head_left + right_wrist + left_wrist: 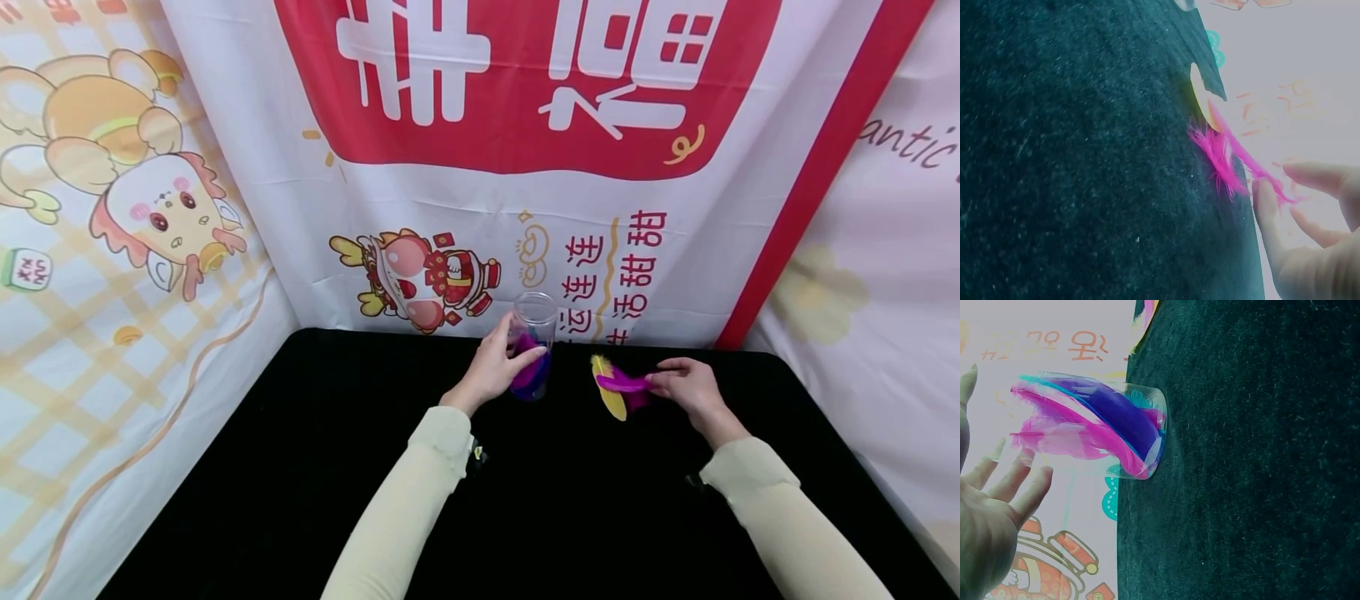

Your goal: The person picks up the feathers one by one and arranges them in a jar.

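Near the back edge of the table stands a tall clear cup (536, 310), with magenta and blue-purple feathers (1104, 419) inside it. My left hand (495, 367) holds the cup from its left side, thumb in front and fingers behind. To the right, my right hand (693, 387) pinches a magenta feather (1244, 153) by its quill end, between thumb and fingertips. The pinched feather reaches over a yellow feather (613, 402) lying on the table. Another magenta feather (1219, 156) lies on the cloth beside the yellow one.
A black cloth (570, 500) covers the table. Directly behind its back edge hangs a white and red printed curtain (420, 192). More printed curtains stand on the left (112, 333) and the right (885, 250).
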Action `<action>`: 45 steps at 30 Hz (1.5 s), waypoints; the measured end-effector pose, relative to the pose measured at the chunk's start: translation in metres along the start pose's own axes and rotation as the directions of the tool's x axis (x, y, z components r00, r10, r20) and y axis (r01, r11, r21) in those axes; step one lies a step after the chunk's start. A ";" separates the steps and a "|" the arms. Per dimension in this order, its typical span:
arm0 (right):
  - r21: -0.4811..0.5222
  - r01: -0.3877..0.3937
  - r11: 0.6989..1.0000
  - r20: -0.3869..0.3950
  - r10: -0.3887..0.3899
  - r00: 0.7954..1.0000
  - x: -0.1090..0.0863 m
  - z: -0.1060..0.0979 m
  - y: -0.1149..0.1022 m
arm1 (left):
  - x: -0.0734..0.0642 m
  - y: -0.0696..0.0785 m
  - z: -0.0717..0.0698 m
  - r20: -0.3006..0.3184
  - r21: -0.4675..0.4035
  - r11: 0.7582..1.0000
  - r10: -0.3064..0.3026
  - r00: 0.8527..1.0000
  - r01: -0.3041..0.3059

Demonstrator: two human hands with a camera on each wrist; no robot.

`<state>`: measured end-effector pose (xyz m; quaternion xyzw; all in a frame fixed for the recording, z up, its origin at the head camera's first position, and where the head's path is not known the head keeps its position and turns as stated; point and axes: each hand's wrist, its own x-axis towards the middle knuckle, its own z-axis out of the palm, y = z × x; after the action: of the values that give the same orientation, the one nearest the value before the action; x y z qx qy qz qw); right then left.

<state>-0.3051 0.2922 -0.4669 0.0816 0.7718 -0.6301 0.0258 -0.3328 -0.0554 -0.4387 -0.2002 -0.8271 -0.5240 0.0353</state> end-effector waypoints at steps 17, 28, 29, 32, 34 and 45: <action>0.236 0.012 0.972 0.030 -0.019 0.999 0.003 0.009 -0.001 | 0.000 -0.001 0.000 0.004 0.008 1.000 0.003 1.000 -0.003; 0.257 0.025 0.966 -0.001 -0.026 1.000 0.003 0.017 0.000 | 0.000 -0.003 0.001 0.014 0.013 1.000 0.016 1.000 -0.016; 0.263 0.033 0.964 -0.008 -0.032 0.999 0.003 0.017 -0.001 | 0.000 -0.003 0.001 0.014 0.014 1.000 0.015 1.000 -0.015; 0.300 0.068 0.952 -0.024 -0.063 0.998 0.003 0.019 -0.002 | 0.000 -0.002 0.001 0.014 0.019 1.000 0.005 1.000 -0.005; 0.323 0.089 0.942 -0.028 -0.084 0.996 0.003 0.019 -0.002 | 0.000 -0.001 0.000 0.013 0.020 1.000 0.000 1.000 -0.001; 0.005 0.150 0.989 0.028 -0.150 0.988 0.000 0.017 -0.024 | -0.001 0.000 0.000 0.018 0.020 1.000 -0.006 1.000 0.006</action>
<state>-0.3102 0.2710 -0.4476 0.0145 0.7745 -0.6324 -0.0107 -0.3322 -0.0558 -0.4383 -0.2019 -0.8331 -0.5142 0.0282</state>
